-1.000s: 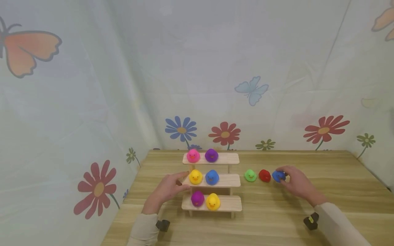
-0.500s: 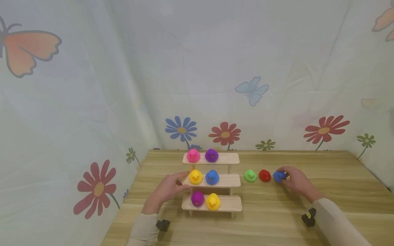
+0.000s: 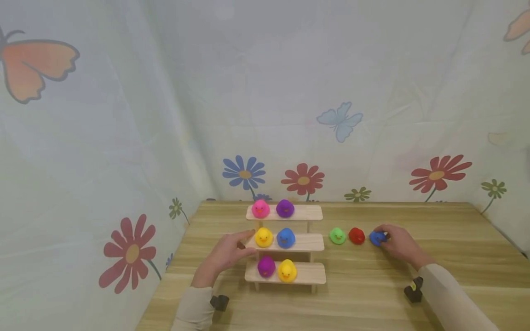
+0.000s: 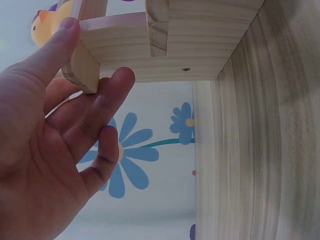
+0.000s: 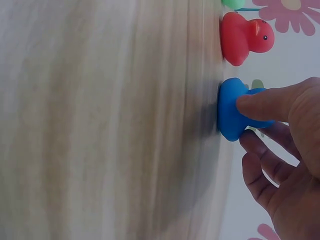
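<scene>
My left hand [image 3: 225, 253] grips the left end of the middle board of a three-step wooden display stand [image 3: 311, 242]. The left wrist view shows its thumb on one side of the board end [image 4: 82, 70] and its fingers on the other. On the table to the right, my right hand [image 3: 400, 246] pinches a blue rubber duck [image 3: 375, 237] between thumb and fingers. That duck [image 5: 230, 111] is down at the table surface in the right wrist view. Left of it sit a red duck [image 3: 356, 236] and a light green duck [image 3: 337, 236].
Pink [image 3: 260, 209] and purple [image 3: 285, 208] ducks stand on the top step. Yellow [image 3: 263, 237] and blue [image 3: 286, 238] ducks share the middle one, and magenta [image 3: 266, 266] and yellow [image 3: 287, 271] ducks the bottom one. A flower-printed curtain [image 3: 265, 92] hangs behind the table [image 3: 356, 294].
My right hand has shifted slightly right with the blue duck, widening the gap to the red duck. My left hand stays at the stand.
</scene>
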Demonstrator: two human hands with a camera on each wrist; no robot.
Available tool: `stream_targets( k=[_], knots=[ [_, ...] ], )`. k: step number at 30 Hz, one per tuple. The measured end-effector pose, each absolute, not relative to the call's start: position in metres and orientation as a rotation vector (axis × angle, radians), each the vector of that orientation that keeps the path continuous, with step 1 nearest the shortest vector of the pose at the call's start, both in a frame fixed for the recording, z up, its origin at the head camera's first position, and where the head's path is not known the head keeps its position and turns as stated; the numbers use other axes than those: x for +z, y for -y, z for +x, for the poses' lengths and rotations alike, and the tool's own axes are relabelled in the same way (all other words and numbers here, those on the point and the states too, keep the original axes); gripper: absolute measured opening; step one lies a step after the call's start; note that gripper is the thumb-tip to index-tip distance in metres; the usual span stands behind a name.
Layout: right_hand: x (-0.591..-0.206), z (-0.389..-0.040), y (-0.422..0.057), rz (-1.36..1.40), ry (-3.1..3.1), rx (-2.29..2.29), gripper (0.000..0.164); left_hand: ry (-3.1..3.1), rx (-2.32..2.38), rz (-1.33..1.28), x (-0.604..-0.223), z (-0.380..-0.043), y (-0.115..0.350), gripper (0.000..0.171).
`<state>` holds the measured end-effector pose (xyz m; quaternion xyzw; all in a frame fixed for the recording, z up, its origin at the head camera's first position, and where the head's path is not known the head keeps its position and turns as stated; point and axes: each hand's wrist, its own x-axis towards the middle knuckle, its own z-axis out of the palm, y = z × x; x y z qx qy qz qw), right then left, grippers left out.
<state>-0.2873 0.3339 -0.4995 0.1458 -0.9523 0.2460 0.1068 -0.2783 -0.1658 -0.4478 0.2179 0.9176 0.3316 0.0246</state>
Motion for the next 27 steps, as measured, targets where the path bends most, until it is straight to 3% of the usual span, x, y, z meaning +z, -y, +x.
stream_targets(
  k=[27],
  knots=[
    [-0.5053, -0.2941, -0.3367, 0.362, 2.838, 0.808, 0.034, -2.842, 1.01, 0.694, -0.4495, -0.2793, 0.1663, 0.065]
  ],
)
